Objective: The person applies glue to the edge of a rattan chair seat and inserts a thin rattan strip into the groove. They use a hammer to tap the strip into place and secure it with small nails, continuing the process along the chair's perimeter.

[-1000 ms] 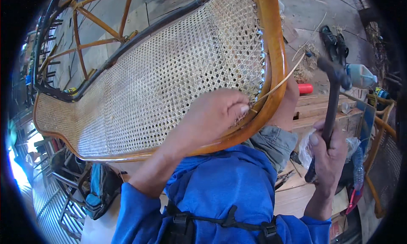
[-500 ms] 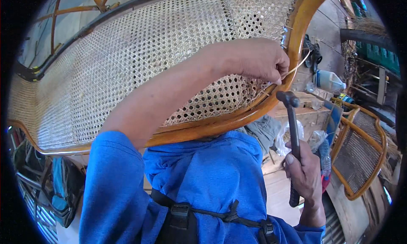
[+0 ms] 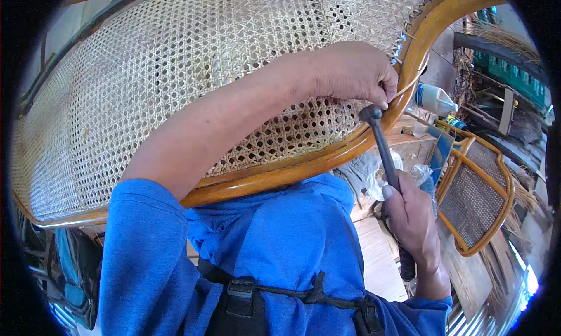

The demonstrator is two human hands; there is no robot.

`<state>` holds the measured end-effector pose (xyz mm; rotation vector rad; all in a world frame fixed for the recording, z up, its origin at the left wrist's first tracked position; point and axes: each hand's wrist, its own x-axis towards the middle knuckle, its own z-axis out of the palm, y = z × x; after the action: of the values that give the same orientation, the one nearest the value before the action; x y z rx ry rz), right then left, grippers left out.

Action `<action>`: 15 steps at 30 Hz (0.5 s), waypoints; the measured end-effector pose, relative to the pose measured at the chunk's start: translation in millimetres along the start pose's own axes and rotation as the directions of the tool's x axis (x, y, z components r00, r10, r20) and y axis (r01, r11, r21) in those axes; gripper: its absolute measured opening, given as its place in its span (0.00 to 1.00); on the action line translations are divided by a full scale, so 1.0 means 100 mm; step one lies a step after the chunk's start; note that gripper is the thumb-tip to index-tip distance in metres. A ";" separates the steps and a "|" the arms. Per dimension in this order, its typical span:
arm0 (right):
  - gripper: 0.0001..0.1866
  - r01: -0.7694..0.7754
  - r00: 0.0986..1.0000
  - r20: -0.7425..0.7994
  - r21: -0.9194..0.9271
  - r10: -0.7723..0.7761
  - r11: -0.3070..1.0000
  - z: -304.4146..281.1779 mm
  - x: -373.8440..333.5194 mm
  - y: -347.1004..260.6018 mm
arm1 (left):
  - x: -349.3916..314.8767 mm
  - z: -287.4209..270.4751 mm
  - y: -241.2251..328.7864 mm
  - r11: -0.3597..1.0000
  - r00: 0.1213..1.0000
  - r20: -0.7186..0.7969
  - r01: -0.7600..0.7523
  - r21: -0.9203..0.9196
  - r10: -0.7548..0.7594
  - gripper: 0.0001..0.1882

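A large woven cane panel point(image 3: 228, 49) spreads across the view, set in a curved, glossy orange-brown frame point(image 3: 327, 165). My left arm reaches over the weave, and my left hand point(image 3: 365, 76) is closed in a pinch at the frame's right-hand curve. A thin pale cane strip point(image 3: 411, 88) runs out from its fingers, bending across the frame. My right hand point(image 3: 412, 216) grips a dark hammer point(image 3: 384, 152) by its handle, thumb along the shaft. The hammer's head is at the frame's inner edge, just below my left fingertips; whether it touches cannot be told.
At right stands a smaller cane-filled rattan piece point(image 3: 476, 190). A white bottle point(image 3: 435, 99) and a clear plastic bag point(image 3: 380, 168) lie beyond the frame. A green crate point(image 3: 514, 76) is at the far right, and a dark-and-blue backpack point(image 3: 73, 266) is at lower left.
The hammer has moved up and left, its head now closer to my left fingertips. My left hand keeps its pinch at the frame. The whole view has shifted slightly.
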<state>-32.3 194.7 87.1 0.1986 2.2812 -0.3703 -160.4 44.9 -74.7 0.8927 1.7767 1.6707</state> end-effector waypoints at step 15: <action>0.15 -0.010 1.000 0.020 -0.088 0.011 0.996 -0.03 -0.05 0.04 | -0.02 -0.01 0.05 1.000 1.000 -0.003 0.003 -0.001 -0.003 0.10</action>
<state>-30.0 199.7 91.3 0.1612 2.2701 -0.2652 -159.1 42.9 -70.0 0.8867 1.7784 1.6720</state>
